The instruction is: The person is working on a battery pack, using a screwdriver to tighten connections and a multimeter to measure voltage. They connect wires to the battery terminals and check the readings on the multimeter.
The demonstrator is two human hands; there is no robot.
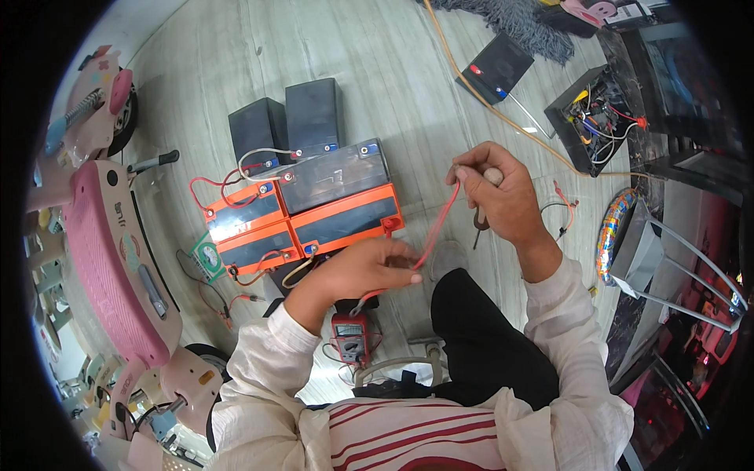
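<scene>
A red wire [437,227] runs between my two hands. My left hand [363,271] is closed round its lower part, and a tail of it with a metal end comes out below the palm. My right hand [500,196] pinches the upper end between thumb and fingers. That same hand also grips a screwdriver-like tool [477,235], its thin shaft pointing down and a rounded pale end showing above. Just beyond my left hand are orange-and-black batteries [345,223], a grey battery [338,179] and black batteries [314,112], several joined by short wires.
A red multimeter [350,337] lies near my legs. At left stands a pink scooter [110,259]. To the right are a black box of wires [585,125], a separate black battery [496,67], an orange cable [503,116] across the floor, and a loose red-and-black lead [567,208].
</scene>
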